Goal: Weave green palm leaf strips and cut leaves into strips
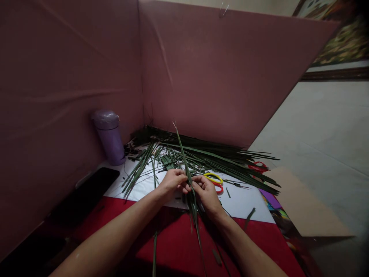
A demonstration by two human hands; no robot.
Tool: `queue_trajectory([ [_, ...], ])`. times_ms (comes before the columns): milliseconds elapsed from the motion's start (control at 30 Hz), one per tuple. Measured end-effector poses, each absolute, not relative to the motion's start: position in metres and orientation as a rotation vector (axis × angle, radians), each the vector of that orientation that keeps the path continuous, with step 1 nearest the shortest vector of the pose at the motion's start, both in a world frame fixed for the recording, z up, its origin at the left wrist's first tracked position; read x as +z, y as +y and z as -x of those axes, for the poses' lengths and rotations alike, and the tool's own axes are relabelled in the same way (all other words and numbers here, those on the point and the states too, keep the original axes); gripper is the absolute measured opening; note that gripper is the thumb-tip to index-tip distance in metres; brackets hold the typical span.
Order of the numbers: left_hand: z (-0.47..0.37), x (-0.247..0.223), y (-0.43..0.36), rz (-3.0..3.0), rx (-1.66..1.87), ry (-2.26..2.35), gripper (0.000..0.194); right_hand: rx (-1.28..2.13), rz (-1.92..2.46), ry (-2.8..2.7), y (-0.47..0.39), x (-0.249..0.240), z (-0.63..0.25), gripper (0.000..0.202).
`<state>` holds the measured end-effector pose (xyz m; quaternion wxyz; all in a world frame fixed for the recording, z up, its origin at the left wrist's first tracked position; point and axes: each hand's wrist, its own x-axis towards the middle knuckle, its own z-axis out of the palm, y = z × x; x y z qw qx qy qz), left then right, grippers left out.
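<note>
- The scissors (216, 182), with one yellow and one red handle loop, lie on the white sheet (245, 204) and serve as the landmark; neither hand grips them.
- The piece in hand, a slim gathering of green leaf strips (184, 159), is just left of the scissors, its tips pointing up and away and its tails hanging down over the red cloth (259, 238).
- The left hand (174, 181), left of the scissors, pinches the strips from one side, fingers curled in.
- The right hand (207, 194), just beside the scissors on their near-left side, pinches the same strips between thumb and fingers. Whether they are knotted, folded or plaited there, I cannot tell.
- Done, as far as I can judge: some cutting, since short offcuts (250, 215) are scattered to the near right of the scissors, and a short, flat green bundle (167, 162) sits to their far left; whether it is woven is unclear.
- Left, in my judgement: the piece in hand looks unfinished, with its ends loose, and a large heap of long leaves (230, 161) beyond the scissors looks unworked.
- More loose strips (138, 173) fan out well left of the scissors.
</note>
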<state>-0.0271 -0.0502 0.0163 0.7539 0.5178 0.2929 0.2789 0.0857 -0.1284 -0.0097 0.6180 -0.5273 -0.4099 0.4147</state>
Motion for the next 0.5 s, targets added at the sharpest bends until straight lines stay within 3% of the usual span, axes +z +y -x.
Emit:
queue_trajectory([
  [300,0.0278,0.0166,-0.0487,-1.158,0.601,0.653,0.009,1.08,1.104,-0.942,-0.1303,-0.0032,-0.0806,0.028],
  [500,0.0289,0.0237,-0.0552,-1.231,0.66,0.766,0.008,0.973,1.236,-1.029,-0.132,-0.0048,-0.0764,0.027],
])
